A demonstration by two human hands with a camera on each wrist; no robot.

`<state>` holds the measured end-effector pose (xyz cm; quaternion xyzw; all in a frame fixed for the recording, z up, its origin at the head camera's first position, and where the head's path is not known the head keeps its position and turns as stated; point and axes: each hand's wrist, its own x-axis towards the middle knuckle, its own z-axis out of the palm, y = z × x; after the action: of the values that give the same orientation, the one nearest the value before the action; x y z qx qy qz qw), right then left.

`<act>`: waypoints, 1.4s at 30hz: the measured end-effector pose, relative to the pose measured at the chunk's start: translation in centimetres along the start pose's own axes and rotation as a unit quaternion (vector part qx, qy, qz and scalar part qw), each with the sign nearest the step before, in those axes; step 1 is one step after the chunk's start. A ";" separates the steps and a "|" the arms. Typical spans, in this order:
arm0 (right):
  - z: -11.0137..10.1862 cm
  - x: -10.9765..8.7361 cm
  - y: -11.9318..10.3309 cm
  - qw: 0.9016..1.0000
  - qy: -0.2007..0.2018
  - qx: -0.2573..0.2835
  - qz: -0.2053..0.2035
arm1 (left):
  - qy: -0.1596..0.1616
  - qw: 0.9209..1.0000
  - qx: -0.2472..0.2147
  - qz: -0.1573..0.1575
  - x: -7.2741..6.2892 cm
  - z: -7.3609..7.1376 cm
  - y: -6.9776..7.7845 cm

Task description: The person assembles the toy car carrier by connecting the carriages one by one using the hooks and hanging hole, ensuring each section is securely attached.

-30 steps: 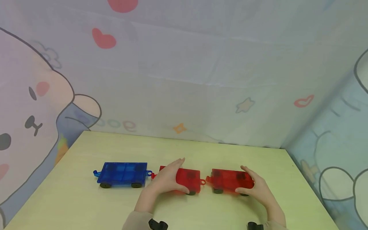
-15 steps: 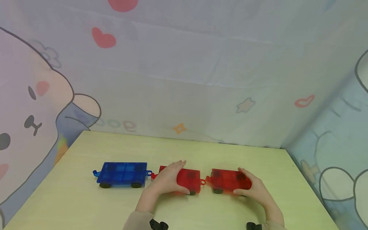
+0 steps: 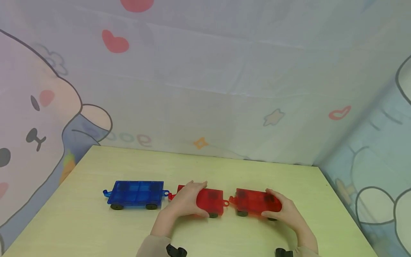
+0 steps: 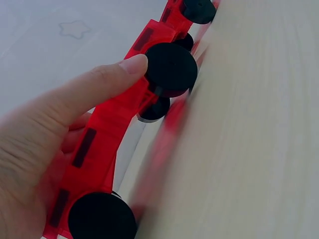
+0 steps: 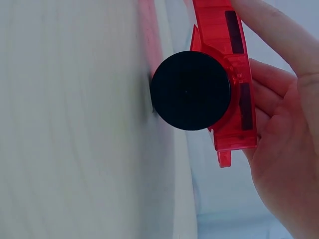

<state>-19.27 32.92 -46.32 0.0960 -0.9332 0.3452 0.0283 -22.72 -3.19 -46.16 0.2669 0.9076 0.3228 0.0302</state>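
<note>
Three see-through toy train cars stand in a row in the head view. My left hand point(image 3: 183, 202) grips the middle red car point(image 3: 212, 200), thumb along its near side by a black wheel point(image 4: 172, 69). Round the right end of the other red car point(image 3: 253, 200) my right hand point(image 3: 284, 208) is curled, thumb in front and fingers behind. That car's hook point(image 3: 232, 200) sits right at the middle car's ring point(image 3: 226, 203). Farther left, the blue car point(image 3: 138, 193) has its ring point(image 3: 166, 193) at the middle car's red hook point(image 3: 171, 196). My left hand hides part of the middle car.
The cars are on a pale wooden table point(image 3: 112, 232). Behind it hangs a printed cloth point(image 3: 205, 89) with hearts and cartoon animals, and another printed surface point(image 3: 382, 160) rises at the right side.
My right hand has slid slightly left along its red car, and its fingertips sit lower. The left hand's fingertips have dropped slightly. The cars stay nearly in place.
</note>
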 end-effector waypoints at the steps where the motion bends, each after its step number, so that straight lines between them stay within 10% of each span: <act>1: 0.0 0.0 0.0 1.000 -0.001 0.002 0.000 | 0.001 1.000 -0.002 -0.001 0.0 0.0 0.0; 42: 0.0 0.2 0.1 1.000 -0.020 0.020 0.007 | 0.016 0.997 -0.063 -0.029 0.0 0.2 0.4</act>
<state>-19.47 32.96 -46.34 0.0964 -0.9273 0.3618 0.0056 -22.48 -2.86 -46.09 0.2327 0.8932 0.3825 0.0414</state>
